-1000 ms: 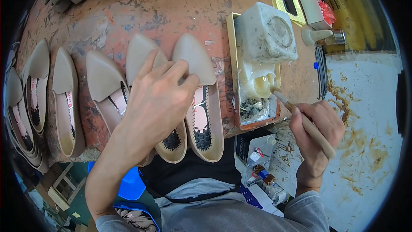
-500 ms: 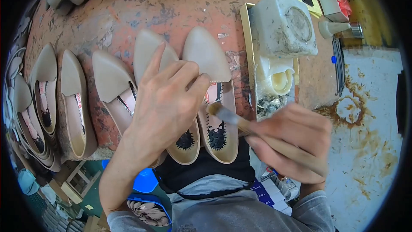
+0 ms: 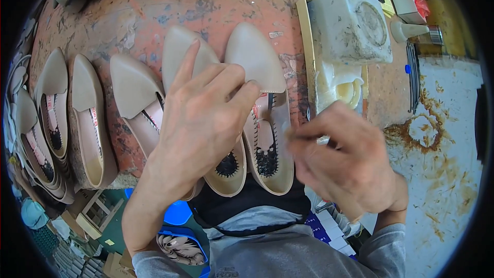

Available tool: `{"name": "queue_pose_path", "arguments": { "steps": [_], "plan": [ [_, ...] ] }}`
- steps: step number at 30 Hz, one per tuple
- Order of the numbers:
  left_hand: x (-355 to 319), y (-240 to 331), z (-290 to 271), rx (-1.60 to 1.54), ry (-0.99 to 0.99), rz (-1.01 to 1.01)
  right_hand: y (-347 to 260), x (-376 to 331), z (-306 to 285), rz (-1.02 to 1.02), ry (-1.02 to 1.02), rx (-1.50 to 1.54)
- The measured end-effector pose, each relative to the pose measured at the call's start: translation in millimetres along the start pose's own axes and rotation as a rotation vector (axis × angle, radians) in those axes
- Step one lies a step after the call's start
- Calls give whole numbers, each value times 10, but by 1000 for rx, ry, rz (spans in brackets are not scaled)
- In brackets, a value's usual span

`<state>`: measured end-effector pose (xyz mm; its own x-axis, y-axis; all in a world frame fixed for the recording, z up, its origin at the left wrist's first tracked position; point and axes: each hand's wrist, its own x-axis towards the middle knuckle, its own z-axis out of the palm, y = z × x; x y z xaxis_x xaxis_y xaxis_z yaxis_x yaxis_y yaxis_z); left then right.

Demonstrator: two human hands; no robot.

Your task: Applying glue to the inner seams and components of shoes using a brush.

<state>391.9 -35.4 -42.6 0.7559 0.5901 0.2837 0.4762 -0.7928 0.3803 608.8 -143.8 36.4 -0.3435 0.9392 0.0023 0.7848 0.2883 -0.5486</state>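
End shoe (image 3: 256, 59): lay rightmost in the row on the table (image 3: 216, 5), sole down and toe away from the person, its heel out over the near edge above a black apron (image 3: 267, 202).

Heel pad (image 3: 267, 163): black and knobbed, inside the end shoe; to my eye its surface looked wet.

Left hand (image 3: 206, 105): spread over the second shoe (image 3: 181, 44), outermost finger stretched toward its toe, the others bent; the thumb side came up to the opening of the end shoe. Whether it pinched anything, I could not tell.

Right hand (image 3: 345, 159): just beside the end shoe, blurred, fingers wrapped around a brush (image 3: 288, 136).

Brush: largely hidden by the fingers, its front end a smear near the shoe's right wall; contact could not be made out.

Cup (image 3: 358, 84): white, holding yellowish liquid, in a box (image 3: 307, 36) below a pale block (image 3: 352, 25).

Handling, as judged: light; upper smooth and supple, easily creased or smudged; sole probably flexible yet firmer; any wet patch inside likely slick or tacky.

Best hold, as judged: the outer sides near the toe, or the back of the heel from outside, with light pressure and fingers clear of the lining.
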Motion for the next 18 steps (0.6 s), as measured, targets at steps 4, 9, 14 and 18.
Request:
{"name": "queue_pose_path", "arguments": {
  "steps": [4,9,14,18],
  "plan": [
    [-20,-4,14,-6,1,-4,80,-103,149,-45,9,-41],
    [11,-2,17,-12,22,-1,401,-15,714,-231,366,-374],
    [-6,24,-14,18,-5,4,-286,-529,408,-82,68,-88],
    [14,24,65,-3,93,43,-172,-233,384,-92,335,-254]
  ]
}}
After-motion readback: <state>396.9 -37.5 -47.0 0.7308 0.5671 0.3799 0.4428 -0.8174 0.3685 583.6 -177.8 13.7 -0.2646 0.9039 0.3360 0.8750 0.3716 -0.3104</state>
